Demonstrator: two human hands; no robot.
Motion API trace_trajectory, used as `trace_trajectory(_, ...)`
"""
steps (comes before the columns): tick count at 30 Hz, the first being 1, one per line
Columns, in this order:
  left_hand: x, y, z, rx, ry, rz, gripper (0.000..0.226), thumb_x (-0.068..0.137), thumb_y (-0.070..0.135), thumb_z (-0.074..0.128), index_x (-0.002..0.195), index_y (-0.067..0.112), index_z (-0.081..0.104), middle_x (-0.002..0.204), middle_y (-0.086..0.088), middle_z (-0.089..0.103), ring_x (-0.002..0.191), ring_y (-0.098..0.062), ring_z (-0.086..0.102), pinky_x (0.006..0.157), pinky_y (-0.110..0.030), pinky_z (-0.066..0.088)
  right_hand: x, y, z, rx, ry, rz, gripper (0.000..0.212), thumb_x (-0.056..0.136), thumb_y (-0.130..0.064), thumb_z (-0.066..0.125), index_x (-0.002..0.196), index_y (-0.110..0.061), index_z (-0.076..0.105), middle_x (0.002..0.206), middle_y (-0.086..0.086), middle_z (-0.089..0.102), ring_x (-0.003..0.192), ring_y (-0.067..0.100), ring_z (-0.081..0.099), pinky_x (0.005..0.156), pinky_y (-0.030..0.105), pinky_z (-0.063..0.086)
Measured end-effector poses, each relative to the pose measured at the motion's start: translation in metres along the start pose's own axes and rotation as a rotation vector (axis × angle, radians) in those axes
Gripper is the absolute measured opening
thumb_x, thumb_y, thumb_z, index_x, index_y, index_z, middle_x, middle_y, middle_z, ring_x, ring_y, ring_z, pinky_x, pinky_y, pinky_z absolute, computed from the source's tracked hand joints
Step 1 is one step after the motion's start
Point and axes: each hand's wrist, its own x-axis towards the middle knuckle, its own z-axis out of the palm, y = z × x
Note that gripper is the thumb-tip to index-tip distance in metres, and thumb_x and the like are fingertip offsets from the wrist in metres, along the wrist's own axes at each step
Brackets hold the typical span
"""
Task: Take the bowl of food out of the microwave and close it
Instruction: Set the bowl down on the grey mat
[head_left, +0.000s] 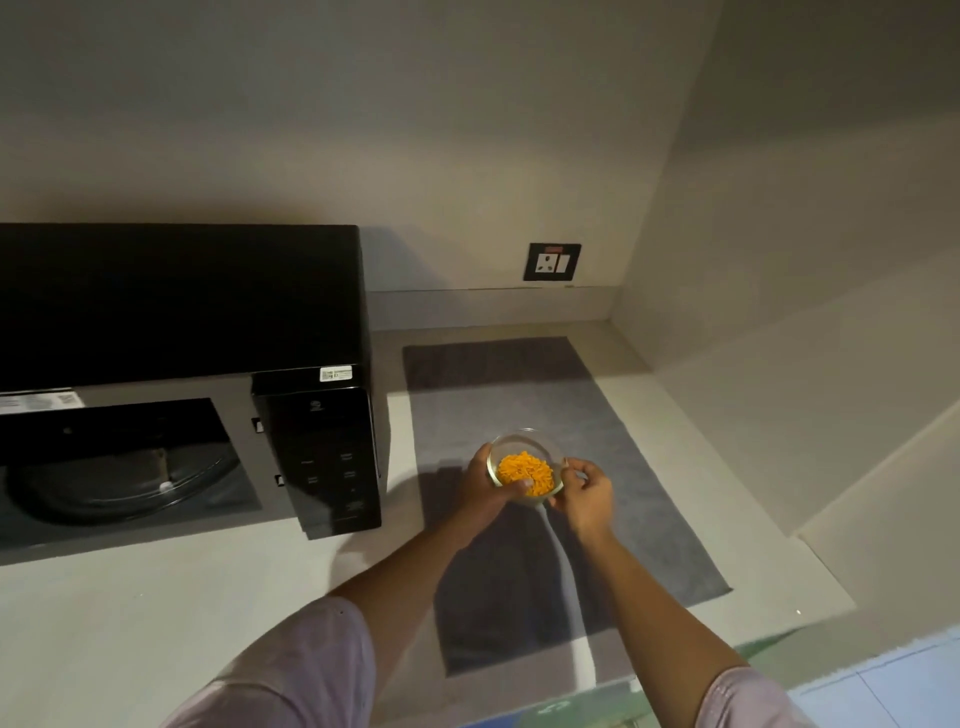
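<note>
A small clear glass bowl (525, 447) filled with orange food (524, 472) is over the grey mat (519, 395), right of the microwave. My left hand (485, 493) grips the bowl's near left side, thumb over the rim. My right hand (584, 491) pinches the right rim. Whether the bowl touches the mat I cannot tell. The black microwave (182, 306) stands on the counter at left with its cavity (119, 467) exposed, the glass turntable visible inside. Its door is out of view.
The microwave's control panel (327, 462) faces me, just left of the mat. A wall socket (551, 261) sits on the back wall. Walls close off the counter corner at the right. The pale counter (156, 613) runs in front of the microwave.
</note>
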Motion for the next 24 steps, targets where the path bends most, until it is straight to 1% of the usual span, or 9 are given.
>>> trace_trajectory(2, 0.013, 0.002, 0.001, 0.018, -0.014, -0.003, 0.067, 0.074, -0.001, 0.080, 0.132, 0.002, 0.047, 0.125, -0.017, 0.059, 0.115, -0.033, 0.057, 0.097, -0.045, 0.051, 0.011, 0.000, 0.003, -0.011, -0.018, 0.004, 0.017, 0.094, 0.002, 0.047, 0.100, 0.001, 0.062, 0.076, 0.019, 0.064, 0.055, 0.021, 0.060, 0.047, 0.023, 0.051)
trace_trajectory(4, 0.023, 0.003, 0.002, 0.032, -0.025, -0.014, 0.075, 0.073, -0.002, 0.081, 0.137, 0.002, 0.042, 0.133, -0.017, 0.055, 0.121, -0.033, 0.054, 0.102, -0.047, 0.047, 0.021, 0.003, 0.005, -0.025, -0.038, -0.001, 0.020, 0.092, 0.004, 0.046, 0.101, 0.005, 0.064, 0.075, 0.016, 0.062, 0.055, 0.016, 0.057, 0.048, 0.020, 0.048)
trace_trajectory(6, 0.032, 0.000, 0.004, 0.031, -0.029, -0.013, 0.079, 0.069, -0.007, 0.082, 0.137, -0.001, 0.042, 0.135, -0.021, 0.053, 0.122, -0.031, 0.053, 0.105, -0.047, 0.045, 0.027, 0.008, 0.008, -0.047, -0.061, -0.014, 0.025, 0.091, 0.003, 0.047, 0.107, 0.004, 0.066, 0.083, 0.015, 0.064, 0.067, 0.021, 0.058, 0.061, 0.024, 0.047)
trace_trajectory(9, 0.038, -0.007, 0.008, 0.055, -0.065, 0.005, 0.078, 0.067, -0.011, 0.082, 0.132, 0.002, 0.041, 0.125, -0.014, 0.055, 0.113, -0.023, 0.053, 0.096, -0.037, 0.047, 0.031, 0.018, 0.009, -0.047, -0.090, -0.018, 0.028, 0.094, -0.001, 0.048, 0.116, -0.003, 0.064, 0.102, 0.012, 0.068, 0.092, 0.024, 0.061, 0.080, 0.034, 0.050)
trace_trajectory(12, 0.041, -0.013, 0.007, 0.075, -0.100, 0.016, 0.081, 0.071, -0.011, 0.079, 0.137, -0.002, 0.034, 0.127, -0.016, 0.050, 0.116, -0.028, 0.051, 0.099, -0.043, 0.046, 0.033, 0.026, 0.009, -0.052, -0.100, -0.026, 0.033, 0.097, -0.004, 0.047, 0.126, -0.005, 0.061, 0.116, 0.014, 0.068, 0.107, 0.026, 0.063, 0.098, 0.043, 0.050)
trace_trajectory(16, 0.039, -0.010, 0.005, 0.111, -0.120, -0.005, 0.090, 0.075, -0.007, 0.078, 0.146, -0.005, 0.023, 0.145, -0.024, 0.040, 0.135, -0.037, 0.042, 0.111, -0.051, 0.037, 0.035, 0.029, 0.009, -0.078, -0.077, 0.005, 0.035, 0.096, -0.007, 0.049, 0.131, -0.009, 0.058, 0.124, 0.013, 0.065, 0.112, 0.024, 0.060, 0.100, 0.037, 0.047)
trace_trajectory(20, 0.036, -0.006, 0.006, 0.164, -0.096, -0.036, 0.096, 0.077, -0.002, 0.077, 0.150, 0.000, 0.016, 0.153, -0.019, 0.032, 0.141, -0.032, 0.034, 0.110, -0.033, 0.035, 0.035, 0.023, 0.009, -0.135, -0.065, 0.048, 0.036, 0.096, -0.008, 0.050, 0.132, -0.008, 0.054, 0.127, 0.019, 0.063, 0.115, 0.033, 0.061, 0.102, 0.044, 0.048)
trace_trajectory(21, 0.035, -0.005, 0.005, 0.178, -0.090, -0.036, 0.098, 0.077, 0.000, 0.078, 0.151, 0.001, 0.014, 0.154, -0.018, 0.030, 0.142, -0.030, 0.033, 0.110, -0.031, 0.034, 0.034, 0.022, 0.008, -0.176, -0.045, 0.042, 0.039, 0.096, -0.010, 0.052, 0.135, -0.007, 0.052, 0.131, 0.018, 0.061, 0.118, 0.034, 0.059, 0.104, 0.044, 0.047)
trace_trajectory(24, 0.029, 0.000, -0.001, 0.266, -0.071, 0.000, 0.101, 0.077, 0.012, 0.081, 0.153, 0.006, 0.015, 0.158, -0.014, 0.027, 0.144, -0.030, 0.030, 0.115, -0.038, 0.032, 0.025, 0.010, 0.006, -0.284, 0.069, -0.068, 0.043, 0.095, -0.018, 0.056, 0.138, -0.012, 0.049, 0.136, 0.009, 0.059, 0.123, 0.029, 0.058, 0.103, 0.041, 0.047)
